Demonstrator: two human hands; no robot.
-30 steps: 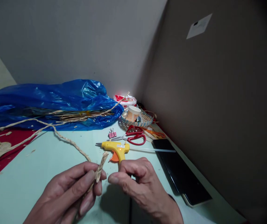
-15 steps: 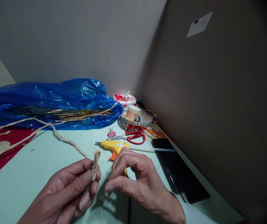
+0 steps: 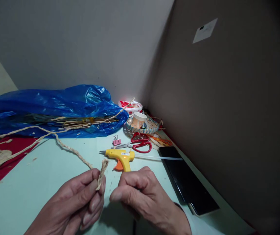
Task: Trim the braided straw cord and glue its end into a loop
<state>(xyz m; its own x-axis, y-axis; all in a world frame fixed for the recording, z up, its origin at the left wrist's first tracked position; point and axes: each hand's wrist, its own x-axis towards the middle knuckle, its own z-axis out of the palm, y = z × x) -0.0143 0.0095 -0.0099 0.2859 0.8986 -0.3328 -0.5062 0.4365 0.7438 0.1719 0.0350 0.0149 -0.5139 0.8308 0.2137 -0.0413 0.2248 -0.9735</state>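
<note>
Pinched between the thumb and fingers of my left hand is a braided straw cord; its short folded end sticks up above the fingertips. The cord runs back from that hand across the table. My right hand is curled closed to the right, thumb pointing left, and whatever its fingers hold is hidden. Just beyond it lies a yellow glue gun with an orange trigger; the hand covers the lower handle, and I cannot tell whether they touch. A clear glue stick extends from the gun's back.
Red-handled scissors and a pink binder clip lie behind the gun. A black phone-like slab is at right. Farther back are a woven tray with a paper cup and a blue plastic bag of straw.
My right hand has dropped slightly toward me and its fingers have curled from a loose pinch into a fist. The cord end in my left hand leans a little more to the right.
</note>
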